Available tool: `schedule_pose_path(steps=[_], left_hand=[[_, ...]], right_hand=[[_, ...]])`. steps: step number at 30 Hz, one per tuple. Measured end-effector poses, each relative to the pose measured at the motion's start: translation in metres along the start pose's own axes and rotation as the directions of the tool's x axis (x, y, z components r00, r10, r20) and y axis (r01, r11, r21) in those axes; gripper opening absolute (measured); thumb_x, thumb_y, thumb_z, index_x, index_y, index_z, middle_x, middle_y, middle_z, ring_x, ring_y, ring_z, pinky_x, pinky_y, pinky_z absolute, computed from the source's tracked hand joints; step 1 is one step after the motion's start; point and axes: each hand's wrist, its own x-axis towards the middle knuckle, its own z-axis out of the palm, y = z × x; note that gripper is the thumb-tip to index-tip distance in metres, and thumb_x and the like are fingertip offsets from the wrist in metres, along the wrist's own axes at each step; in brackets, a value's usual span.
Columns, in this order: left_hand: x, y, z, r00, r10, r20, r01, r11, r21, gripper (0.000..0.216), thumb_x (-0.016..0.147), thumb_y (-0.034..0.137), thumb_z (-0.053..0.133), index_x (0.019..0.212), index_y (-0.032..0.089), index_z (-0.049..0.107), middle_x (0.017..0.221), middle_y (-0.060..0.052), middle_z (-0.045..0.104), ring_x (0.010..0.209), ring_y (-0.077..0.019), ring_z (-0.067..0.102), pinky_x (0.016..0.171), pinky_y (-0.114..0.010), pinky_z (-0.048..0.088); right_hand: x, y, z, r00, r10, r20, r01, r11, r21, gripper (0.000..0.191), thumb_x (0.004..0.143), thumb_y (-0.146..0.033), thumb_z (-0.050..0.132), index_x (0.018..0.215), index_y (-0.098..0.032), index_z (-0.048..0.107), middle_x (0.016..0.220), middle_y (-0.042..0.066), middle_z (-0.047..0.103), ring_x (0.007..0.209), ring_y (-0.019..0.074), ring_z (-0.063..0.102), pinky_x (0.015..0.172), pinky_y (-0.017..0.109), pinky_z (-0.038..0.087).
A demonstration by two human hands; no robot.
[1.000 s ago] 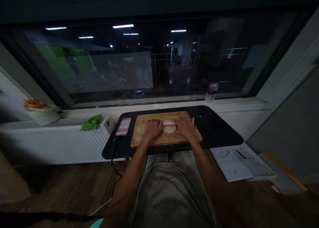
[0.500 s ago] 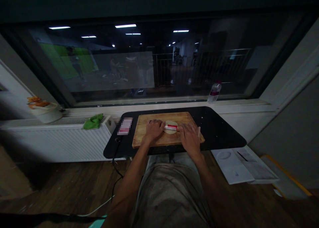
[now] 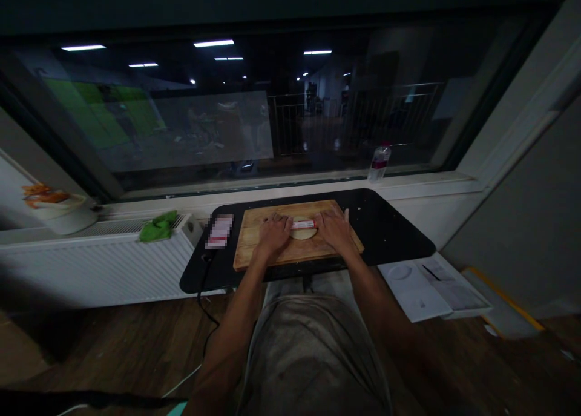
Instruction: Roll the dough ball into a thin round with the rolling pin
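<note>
A rolling pin (image 3: 303, 224) with a red and white label lies crosswise over a flat round of pale dough (image 3: 303, 235). Both rest on a wooden cutting board (image 3: 254, 246). My left hand (image 3: 276, 231) covers the pin's left end, fingers bent over it. Over the other end sits my right hand (image 3: 332, 227), its palm down on the pin; a pale tip of the pin sticks out beyond it. Only the labelled middle of the pin shows between my hands. The dough's near edge shows below the pin.
The board lies on a black table (image 3: 390, 228) under a window. A blurred phone-like object (image 3: 219, 231) is left of the board. A plastic bottle (image 3: 379, 163) stands on the sill. A green cloth (image 3: 158, 226) and a white pot (image 3: 68, 215) sit on the radiator (image 3: 100, 270).
Both hands have rolled the pin away from me, toward the dough's far edge, and more dough shows on the near side. The camera view has shifted slightly to the right.
</note>
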Motion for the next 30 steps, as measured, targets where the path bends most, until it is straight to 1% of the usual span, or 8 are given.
schedule_pose_path(steps=[5, 8, 11, 14, 17, 22, 28, 30], left_hand=[[0.001, 0.006, -0.004, 0.997, -0.06, 0.041, 0.06, 0.998, 0.019, 0.058, 0.126, 0.043, 0.029, 0.141, 0.022, 0.081, 0.151, -0.017, 0.081, 0.144, -0.041, 0.069, 0.121, -0.06, 0.051], [0.003, 0.007, -0.003, 0.995, -0.088, 0.044, 0.087, 0.996, 0.024, 0.061, 0.126, 0.047, 0.028, 0.142, 0.021, 0.081, 0.148, -0.018, 0.082, 0.135, -0.0405, 0.074, 0.116, -0.056, 0.054], [0.004, 0.007, -0.003, 0.996, -0.084, 0.036, 0.082, 0.996, 0.035, 0.06, 0.126, 0.047, 0.029, 0.14, 0.021, 0.082, 0.146, -0.018, 0.083, 0.133, -0.0391, 0.075, 0.114, -0.053, 0.055], [0.004, 0.008, -0.004, 0.996, -0.086, 0.033, 0.085, 0.995, 0.047, 0.058, 0.126, 0.045, 0.032, 0.139, 0.021, 0.083, 0.145, -0.018, 0.083, 0.135, -0.0379, 0.075, 0.115, -0.051, 0.055], [0.004, 0.01, -0.007, 0.993, -0.11, 0.046, 0.108, 0.993, 0.044, 0.059, 0.126, 0.047, 0.031, 0.138, 0.02, 0.083, 0.142, -0.019, 0.084, 0.133, -0.0363, 0.076, 0.113, -0.049, 0.056], [0.001, 0.011, -0.01, 0.994, -0.088, 0.069, 0.086, 0.995, 0.043, 0.058, 0.126, 0.047, 0.032, 0.138, 0.02, 0.082, 0.145, -0.017, 0.083, 0.137, -0.0358, 0.074, 0.119, -0.05, 0.051], [0.0, 0.009, -0.008, 0.996, -0.067, 0.057, 0.067, 0.998, 0.013, 0.054, 0.126, 0.046, 0.035, 0.132, 0.024, 0.083, 0.147, -0.013, 0.083, 0.142, -0.0346, 0.069, 0.123, -0.052, 0.043], [-0.001, 0.008, -0.008, 0.997, -0.057, 0.058, 0.057, 0.998, 0.01, 0.054, 0.126, 0.047, 0.035, 0.133, 0.024, 0.083, 0.148, -0.013, 0.083, 0.142, -0.035, 0.067, 0.123, -0.053, 0.042]], right_hand=[[0.035, -0.002, 0.005, 0.998, 0.039, 0.048, -0.036, 0.998, -0.056, 0.056, 0.125, -0.034, 0.036, 0.131, -0.018, 0.089, 0.151, 0.02, 0.081, 0.158, 0.0369, 0.061, 0.142, 0.072, 0.022], [0.051, -0.005, 0.006, 0.99, 0.093, 0.107, -0.083, 0.992, -0.091, 0.052, 0.121, -0.033, 0.043, 0.13, -0.016, 0.091, 0.145, 0.021, 0.083, 0.151, 0.0358, 0.068, 0.141, 0.061, 0.028], [0.055, -0.006, 0.006, 0.987, 0.105, 0.121, -0.091, 0.989, -0.12, 0.05, 0.119, -0.031, 0.046, 0.132, -0.014, 0.091, 0.144, 0.022, 0.083, 0.144, 0.0345, 0.073, 0.137, 0.051, 0.035], [0.047, -0.002, 0.007, 0.996, 0.04, 0.077, -0.029, 0.99, -0.141, 0.051, 0.12, -0.03, 0.044, 0.131, -0.012, 0.09, 0.144, 0.022, 0.083, 0.144, 0.0331, 0.072, 0.137, 0.048, 0.035], [0.034, 0.002, 0.009, 1.0, -0.007, 0.028, 0.011, 0.99, -0.137, 0.053, 0.122, -0.03, 0.04, 0.128, -0.011, 0.09, 0.146, 0.022, 0.082, 0.15, 0.0331, 0.067, 0.139, 0.049, 0.032], [0.012, 0.002, 0.008, 1.0, 0.021, -0.023, -0.022, 0.998, -0.067, 0.052, 0.121, -0.029, 0.04, 0.135, -0.011, 0.086, 0.158, 0.022, 0.076, 0.159, 0.0331, 0.059, 0.141, 0.05, 0.031], [-0.025, 0.004, 0.008, 0.992, -0.013, -0.127, 0.022, 0.997, 0.073, 0.049, 0.121, -0.031, 0.04, 0.135, -0.02, 0.085, 0.153, 0.016, 0.08, 0.16, 0.034, 0.058, 0.14, 0.058, 0.033], [-0.039, 0.006, 0.01, 0.987, -0.014, -0.16, 0.031, 0.994, 0.106, 0.048, 0.12, -0.031, 0.042, 0.14, -0.02, 0.084, 0.152, 0.016, 0.08, 0.159, 0.0351, 0.059, 0.14, 0.06, 0.035]])
